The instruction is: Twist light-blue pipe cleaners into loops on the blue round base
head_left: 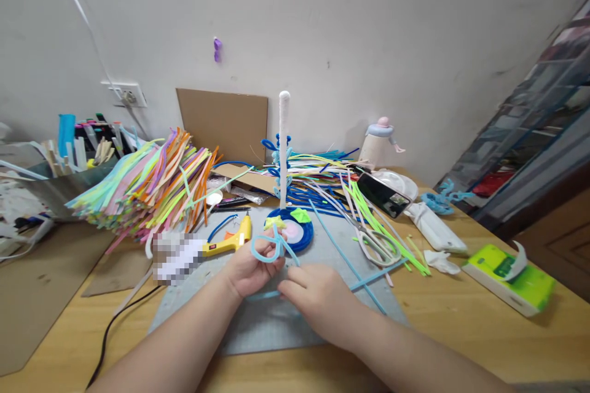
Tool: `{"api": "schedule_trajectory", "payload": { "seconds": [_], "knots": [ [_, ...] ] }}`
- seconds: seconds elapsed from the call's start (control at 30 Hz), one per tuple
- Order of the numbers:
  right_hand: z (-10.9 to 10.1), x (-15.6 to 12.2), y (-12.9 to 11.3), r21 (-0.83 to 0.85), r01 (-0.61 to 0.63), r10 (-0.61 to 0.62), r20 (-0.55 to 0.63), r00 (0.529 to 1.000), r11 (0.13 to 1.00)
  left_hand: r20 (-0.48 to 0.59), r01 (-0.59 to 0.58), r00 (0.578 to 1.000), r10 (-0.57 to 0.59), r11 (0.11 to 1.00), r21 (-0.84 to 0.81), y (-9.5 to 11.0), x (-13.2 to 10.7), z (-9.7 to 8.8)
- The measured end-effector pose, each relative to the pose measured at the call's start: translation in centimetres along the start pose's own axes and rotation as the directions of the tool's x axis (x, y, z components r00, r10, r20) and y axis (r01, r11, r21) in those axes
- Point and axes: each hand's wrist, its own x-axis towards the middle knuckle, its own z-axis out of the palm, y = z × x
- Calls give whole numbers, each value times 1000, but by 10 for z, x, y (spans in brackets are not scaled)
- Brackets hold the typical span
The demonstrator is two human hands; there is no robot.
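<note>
Cluttered wooden tabletop [461,331], grey mat [258,325] near the front edge. Pinching a light-blue pipe cleaner [267,249] loop above it, left hand [251,270] fingers closed around the loop, right hand [318,298] fingers gripping the tail. Looking mid-twist; probably needing a firm hold at the crossing next.

No text or label can be read.

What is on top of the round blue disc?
A white fuzzy pole stands upright on the blue disc, with a yellow piece and a green piece beside its foot. The left hand and its light blue loop cover the disc's near edge.
</note>
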Motion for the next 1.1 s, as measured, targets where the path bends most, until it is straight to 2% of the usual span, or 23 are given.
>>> {"api": "schedule_trajectory", "payload": {
  "seconds": [0.07,0.13,0.23,0.33,0.4,0.57,0.77,1.1],
  "knots": [
    [-8,-1,1,161,110,-99,-77,992,981,33,-8,999,10,999,-34,2,0,-2],
    [-17,-3,0,357,186,-105,-235,966,915,91,17,996,-12,998,-61,3,-1,-3],
    [-24,-7,-2,499,173,66,-425,903,849,151,89,986,-77,993,-72,3,-4,-4],
    [-24,-9,-3,564,122,214,-493,844,817,206,118,972,-111,993,-25,2,-7,-2],
    [-23,-9,-3,592,100,264,-496,827,800,234,132,963,-133,991,20,2,-8,0],
    [-22,-6,-4,637,20,346,-444,826,771,236,136,961,-147,989,65,2,-12,7],
    [-22,-3,-5,641,1,328,-395,858,768,255,76,962,-100,992,101,1,-11,3],
    [-22,-2,-5,632,-36,359,-393,847,775,269,39,958,-101,973,226,0,-8,-1]
  ]
}}
